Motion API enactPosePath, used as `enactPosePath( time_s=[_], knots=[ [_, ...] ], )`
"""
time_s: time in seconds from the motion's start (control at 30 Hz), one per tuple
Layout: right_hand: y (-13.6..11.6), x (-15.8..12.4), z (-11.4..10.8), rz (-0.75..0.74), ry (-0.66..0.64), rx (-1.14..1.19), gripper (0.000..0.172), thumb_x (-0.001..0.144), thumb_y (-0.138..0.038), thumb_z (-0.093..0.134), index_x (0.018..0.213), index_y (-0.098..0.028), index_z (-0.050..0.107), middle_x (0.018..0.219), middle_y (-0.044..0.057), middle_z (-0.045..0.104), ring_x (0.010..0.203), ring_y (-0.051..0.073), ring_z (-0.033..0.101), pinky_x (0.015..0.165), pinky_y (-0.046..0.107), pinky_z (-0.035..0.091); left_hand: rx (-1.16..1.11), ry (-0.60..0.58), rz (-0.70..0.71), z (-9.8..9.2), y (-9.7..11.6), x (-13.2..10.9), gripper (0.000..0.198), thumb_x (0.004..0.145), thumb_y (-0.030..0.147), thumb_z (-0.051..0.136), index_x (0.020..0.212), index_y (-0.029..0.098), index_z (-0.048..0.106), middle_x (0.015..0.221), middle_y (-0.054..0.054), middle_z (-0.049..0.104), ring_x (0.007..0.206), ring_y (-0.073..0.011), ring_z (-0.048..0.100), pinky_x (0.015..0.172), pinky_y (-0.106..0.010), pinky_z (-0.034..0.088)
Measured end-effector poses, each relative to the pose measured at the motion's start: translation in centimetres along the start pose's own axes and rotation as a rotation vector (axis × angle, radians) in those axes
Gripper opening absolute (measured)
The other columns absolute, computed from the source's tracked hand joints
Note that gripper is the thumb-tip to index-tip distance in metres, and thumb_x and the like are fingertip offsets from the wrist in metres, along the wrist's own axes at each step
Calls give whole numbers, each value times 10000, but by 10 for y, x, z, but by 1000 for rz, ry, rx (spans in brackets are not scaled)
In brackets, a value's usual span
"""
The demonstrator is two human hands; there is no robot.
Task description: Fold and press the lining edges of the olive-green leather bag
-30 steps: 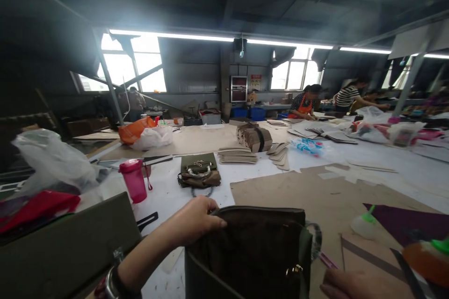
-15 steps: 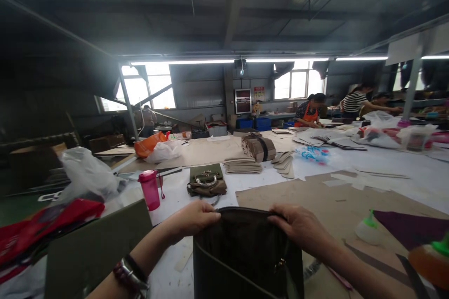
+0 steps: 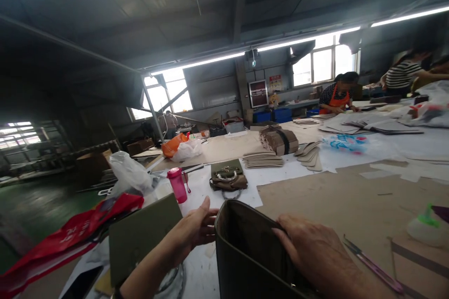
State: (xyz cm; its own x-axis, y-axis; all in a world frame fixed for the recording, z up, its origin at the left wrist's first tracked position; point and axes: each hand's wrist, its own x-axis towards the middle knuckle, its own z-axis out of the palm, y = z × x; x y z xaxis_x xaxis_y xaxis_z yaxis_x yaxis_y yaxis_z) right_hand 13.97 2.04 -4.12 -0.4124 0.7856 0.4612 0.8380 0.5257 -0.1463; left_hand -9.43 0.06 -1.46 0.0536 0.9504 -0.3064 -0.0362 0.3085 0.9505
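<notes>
A dark olive bag [image 3: 245, 261] stands upright at the bottom centre, its top open towards me. My right hand [image 3: 308, 243] grips its far right rim, with the thumb inside the opening. My left hand [image 3: 198, 226] is beside the bag's left edge, fingers apart and thumb raised; whether the fingertips touch the bag is unclear. Beyond the hands lies a small green bag [image 3: 228, 176] with a ring handle. An olive panel [image 3: 143, 231] lies to the left of my left forearm.
A pink bottle [image 3: 177, 185] stands left of the small bag. Tweezers [image 3: 373, 264] and a green-tipped glue bottle [image 3: 426, 229] are at right. Stacked pieces [image 3: 263, 159] lie farther back. A person [image 3: 338, 95] in an orange apron works across the table.
My left hand has let go of the bag's rim and opened. The bag has turned, and its mouth is narrower. The view has tilted and swung left; the tweezers now show.
</notes>
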Motion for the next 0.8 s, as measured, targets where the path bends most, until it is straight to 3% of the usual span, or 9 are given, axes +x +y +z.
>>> enactPosePath(
  time_s=[0.23,0.47,0.63,0.8],
  knots=[
    [-28,-7,5,-115,102,67,111,732,-114,494,671,-203,518,626,-13,557,571,154,527,495,241,278,-5,28,14,-1,-10,-31,622,743,616,320,1117,150,493,1019,-101,593,941,-228,533,828,-353,375],
    [-65,-11,19,-234,260,224,87,676,-112,442,655,-195,456,630,1,496,573,155,464,559,269,282,-195,303,16,-24,-33,-80,630,764,591,304,1187,143,432,1166,-115,503,1013,-245,497,875,-373,353],
    [-90,-16,33,-274,259,341,98,694,-102,399,704,-193,432,669,18,478,604,159,477,577,264,311,-285,263,97,-22,-47,-108,559,820,516,250,1227,159,389,1214,-103,461,1105,-245,420,933,-385,300],
    [-115,-26,38,-315,249,401,118,697,-80,357,710,-189,401,640,11,469,512,136,466,477,241,285,-370,275,155,-16,-57,-122,552,837,500,205,1250,166,354,1230,-90,447,1145,-243,374,967,-382,254]
  ],
)
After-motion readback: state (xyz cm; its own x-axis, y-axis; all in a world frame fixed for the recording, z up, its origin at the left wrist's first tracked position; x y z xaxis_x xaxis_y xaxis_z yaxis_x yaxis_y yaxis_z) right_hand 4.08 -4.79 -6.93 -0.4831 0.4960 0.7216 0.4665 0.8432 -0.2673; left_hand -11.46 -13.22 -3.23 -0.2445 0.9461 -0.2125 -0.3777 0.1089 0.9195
